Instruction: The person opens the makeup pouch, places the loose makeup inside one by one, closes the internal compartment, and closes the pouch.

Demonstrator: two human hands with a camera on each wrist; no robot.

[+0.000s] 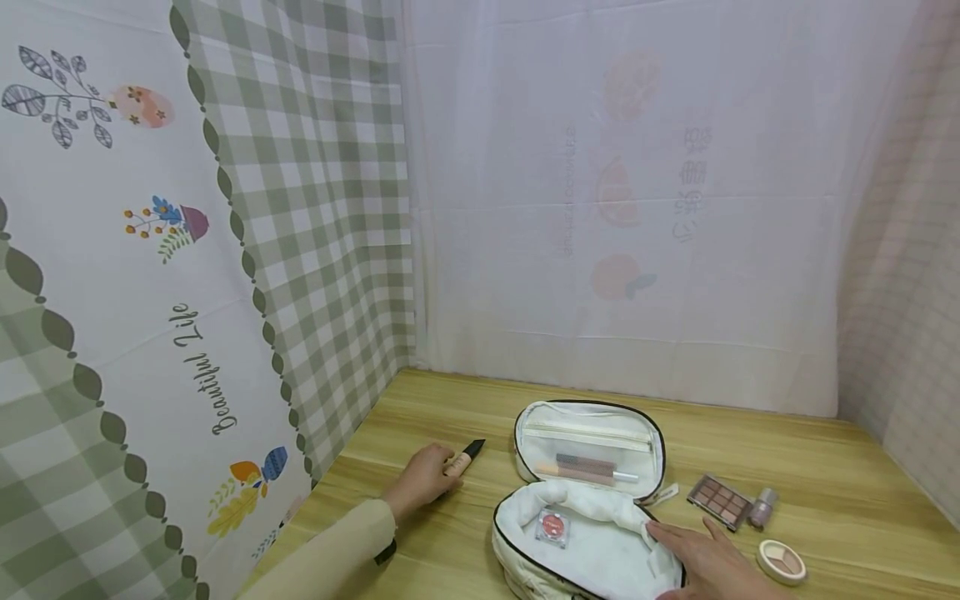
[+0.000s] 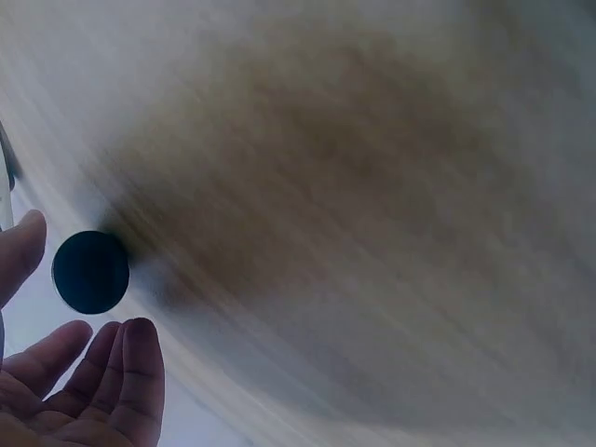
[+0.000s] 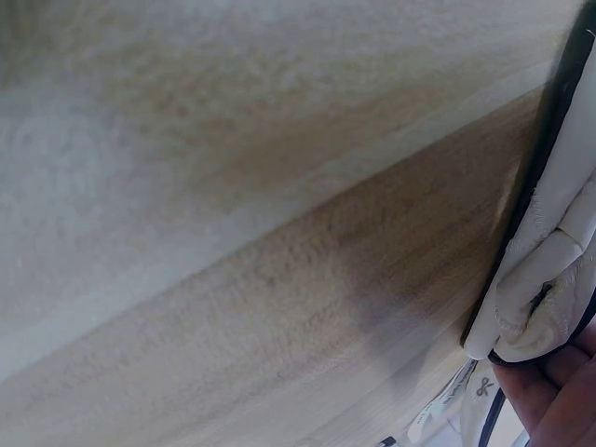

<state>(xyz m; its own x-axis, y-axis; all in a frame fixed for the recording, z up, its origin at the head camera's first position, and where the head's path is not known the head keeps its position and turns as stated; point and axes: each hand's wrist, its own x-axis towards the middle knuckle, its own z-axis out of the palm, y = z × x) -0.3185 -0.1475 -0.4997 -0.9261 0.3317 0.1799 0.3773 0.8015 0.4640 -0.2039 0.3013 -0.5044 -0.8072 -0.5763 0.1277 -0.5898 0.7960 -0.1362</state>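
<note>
We see the left hand (image 1: 422, 481) loose around a tube (image 1: 463, 461), the right hand (image 1: 711, 560) gripping a pouch (image 1: 514, 562), seemingly for steadiness.

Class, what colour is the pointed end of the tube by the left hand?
The tube's pointed end is black, clearest in the head view.

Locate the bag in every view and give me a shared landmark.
Head: bag open, below and right of centre.
Left wrist: can't tell; the pale sliver at the left edge may be it.
Right wrist: along the right edge, right hand touching it.
Landmark: table, in all three.
</note>
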